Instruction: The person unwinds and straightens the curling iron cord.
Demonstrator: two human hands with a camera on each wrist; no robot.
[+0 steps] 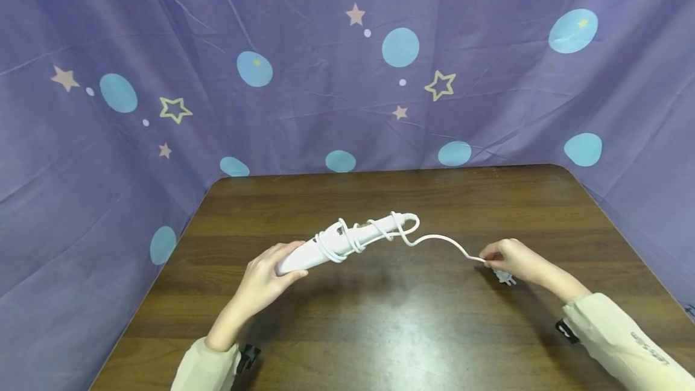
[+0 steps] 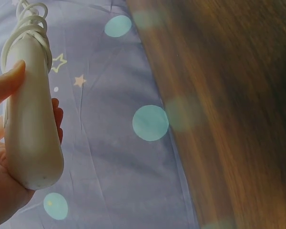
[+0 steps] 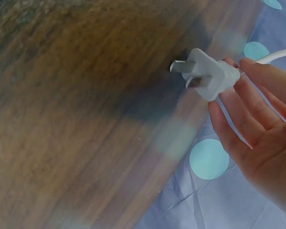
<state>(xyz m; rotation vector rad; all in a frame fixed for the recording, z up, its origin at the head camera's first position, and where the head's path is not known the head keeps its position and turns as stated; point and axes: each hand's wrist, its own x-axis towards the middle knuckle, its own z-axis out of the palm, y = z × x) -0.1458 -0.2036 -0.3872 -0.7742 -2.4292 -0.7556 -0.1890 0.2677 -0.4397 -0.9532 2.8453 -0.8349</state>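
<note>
A long white electric appliance (image 1: 305, 257) with a rounded wide end is held above the table by my left hand (image 1: 262, 279). Its exact kind cannot be told. In the left wrist view the thumb lies along one side of its white body (image 2: 32, 129), with fingertips on the other. The white cord (image 1: 442, 238) winds several times round the narrower part, then stretches right in a loose curve. At its far end my right hand (image 1: 516, 259) pinches the cord just behind the plug. The right wrist view shows the white two-prong plug (image 3: 212, 78) pointing away from the fingers.
A brown wood-grain table (image 1: 402, 330) lies under both hands. Behind it and at its sides hangs a purple curtain (image 1: 315, 113) printed with stars and blue dots. Dark straps (image 1: 248, 358) show at the cuffs of the pale sleeves.
</note>
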